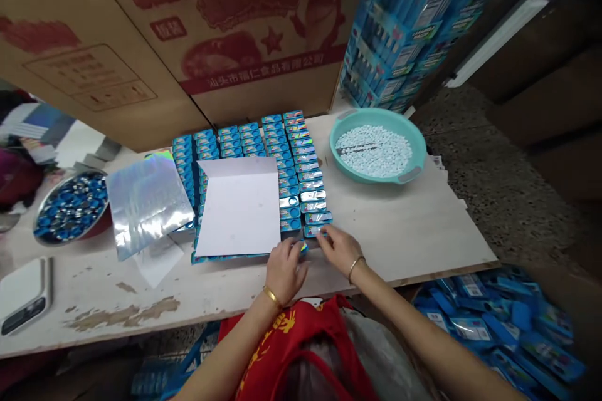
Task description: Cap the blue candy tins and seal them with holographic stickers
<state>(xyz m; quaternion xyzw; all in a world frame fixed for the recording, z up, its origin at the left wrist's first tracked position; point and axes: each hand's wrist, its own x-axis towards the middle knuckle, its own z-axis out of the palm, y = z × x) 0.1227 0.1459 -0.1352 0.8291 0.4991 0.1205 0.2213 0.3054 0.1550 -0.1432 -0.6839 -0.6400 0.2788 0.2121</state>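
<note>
Rows of small blue tins with shiny tops are laid out on the table, and a white sheet of card with a folded top edge covers part of them. My left hand is at the lower right corner of the card, its fingers curled on a small blue tin that they partly hide. Just to the right, my right hand has thumb and fingertips closed at the right end of the nearest tin in the outer row.
A turquoise basin of pale pellets with a dark strip stands at right. Leftward are a silvery sheet, a bowl of blue metallic pieces and a white device. Cartons and stacked blue packs rise behind; blue packages lie below right.
</note>
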